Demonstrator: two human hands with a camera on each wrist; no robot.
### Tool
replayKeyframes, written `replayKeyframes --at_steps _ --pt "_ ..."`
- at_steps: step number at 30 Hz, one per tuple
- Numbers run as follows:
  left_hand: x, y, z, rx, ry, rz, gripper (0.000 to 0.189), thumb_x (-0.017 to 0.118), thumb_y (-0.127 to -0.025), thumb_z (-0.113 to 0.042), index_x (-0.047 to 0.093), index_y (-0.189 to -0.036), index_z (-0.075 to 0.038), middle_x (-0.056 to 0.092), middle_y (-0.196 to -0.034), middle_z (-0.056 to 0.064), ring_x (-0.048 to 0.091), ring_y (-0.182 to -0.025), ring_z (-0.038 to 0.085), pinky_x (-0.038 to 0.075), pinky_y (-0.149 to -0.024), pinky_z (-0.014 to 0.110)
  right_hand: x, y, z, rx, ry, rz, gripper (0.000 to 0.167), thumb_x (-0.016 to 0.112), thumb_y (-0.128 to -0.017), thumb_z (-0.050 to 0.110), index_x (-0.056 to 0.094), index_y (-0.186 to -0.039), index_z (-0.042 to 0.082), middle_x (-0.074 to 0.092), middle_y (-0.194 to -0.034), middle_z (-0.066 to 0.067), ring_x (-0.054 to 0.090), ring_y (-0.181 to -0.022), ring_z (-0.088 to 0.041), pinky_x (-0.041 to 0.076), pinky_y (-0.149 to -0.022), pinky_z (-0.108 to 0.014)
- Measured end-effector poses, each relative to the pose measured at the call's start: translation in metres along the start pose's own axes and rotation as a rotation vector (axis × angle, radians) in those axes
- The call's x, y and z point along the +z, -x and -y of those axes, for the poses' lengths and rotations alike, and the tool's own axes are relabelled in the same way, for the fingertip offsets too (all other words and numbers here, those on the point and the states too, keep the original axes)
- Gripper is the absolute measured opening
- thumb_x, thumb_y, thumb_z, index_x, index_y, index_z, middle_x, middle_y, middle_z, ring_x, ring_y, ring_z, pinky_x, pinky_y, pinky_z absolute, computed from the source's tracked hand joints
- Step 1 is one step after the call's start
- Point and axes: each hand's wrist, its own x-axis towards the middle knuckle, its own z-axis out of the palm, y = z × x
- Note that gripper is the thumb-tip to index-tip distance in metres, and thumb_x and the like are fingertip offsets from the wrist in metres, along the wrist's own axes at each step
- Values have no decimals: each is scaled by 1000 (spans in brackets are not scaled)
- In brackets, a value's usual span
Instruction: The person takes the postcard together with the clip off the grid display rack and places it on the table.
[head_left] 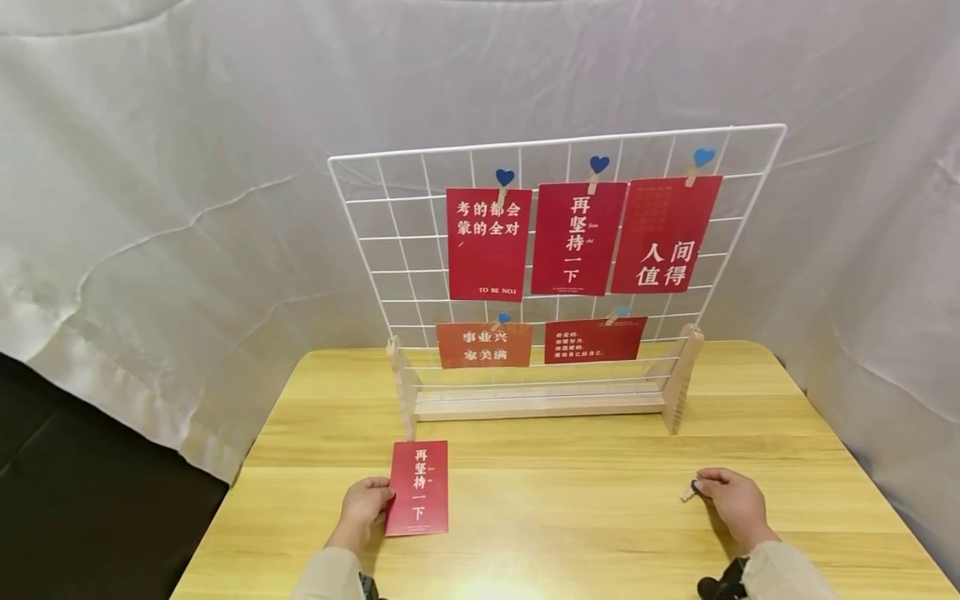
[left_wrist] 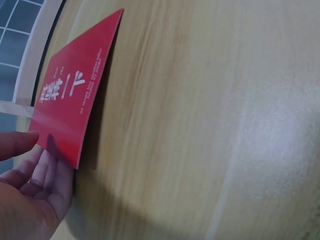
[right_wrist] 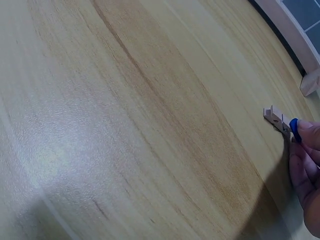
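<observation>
My left hand pinches a red card by its left edge, thumb on top and fingers beneath. White characters run down the card. In the left wrist view the card tilts up off the wooden table. Over at the right, my right hand holds a small wooden clothespin with a dark blue heart between thumb and fingers. The right wrist view shows the clothespin with its wooden tips pointing away from the hand.
A white wire grid on a wooden stand rises at the back of the table. Several cards, such as an orange card and a red card, hang there from heart clothespins. Pale curtains surround the table.
</observation>
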Motion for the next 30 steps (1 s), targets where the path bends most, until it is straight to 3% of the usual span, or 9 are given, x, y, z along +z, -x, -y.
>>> replayKeyframes --at_steps 4,8,12,18,22,26,30 --pt "-1 1 -4 6 -27 8 28 48 -81 3 47 -106 16 55 -91 22 54 -79 25 48 -69 40 -2 2 0 13 30 0 33 57 -81 12 55 -102 -14 62 -88 -16 49 -66 3 44 -55 -17" --pt "-1 3 -5 9 -30 16 30 49 -80 4 46 -106 17 55 -90 21 53 -80 25 47 -71 42 -4 4 3 20 55 12 38 56 -82 17 54 -105 -13 60 -94 -20 56 -79 -20 46 -62 -25" --pt "-3 4 -6 19 -22 28 33 50 -79 4 43 -108 17 53 -94 25 53 -80 25 47 -73 41 -5 5 6 21 70 17 42 55 -83 22 53 -107 -12 58 -99 -22 48 -95 -38 46 -69 -36" --pt "-5 5 -6 52 -10 34 38 50 -81 3 39 -115 17 46 -109 32 54 -87 29 46 -76 41 -9 8 6 3 72 1 40 55 -83 18 50 -108 -13 59 -95 -22 50 -91 -38 46 -69 -37" --pt "-9 8 -6 86 -41 34 38 46 -84 1 37 -117 16 47 -108 31 51 -94 36 45 -78 42 -10 9 10 -18 76 -21 39 54 -84 17 50 -110 -12 57 -99 -24 49 -94 -38 42 -73 -42" --pt "-13 10 -9 116 -35 19 37 44 -86 -1 37 -119 15 47 -109 31 49 -94 39 46 -77 42 -11 9 17 -40 24 14 45 52 -86 23 46 -115 -10 53 -107 -26 46 -98 -39 42 -76 -43" --pt "-13 12 -15 141 4 7 37 44 -87 -1 37 -120 13 44 -114 31 49 -97 39 45 -78 42 -5 -12 -1 -76 -7 14 51 53 -85 34 48 -118 -4 55 -108 -19 52 -95 -27 48 -68 -32"
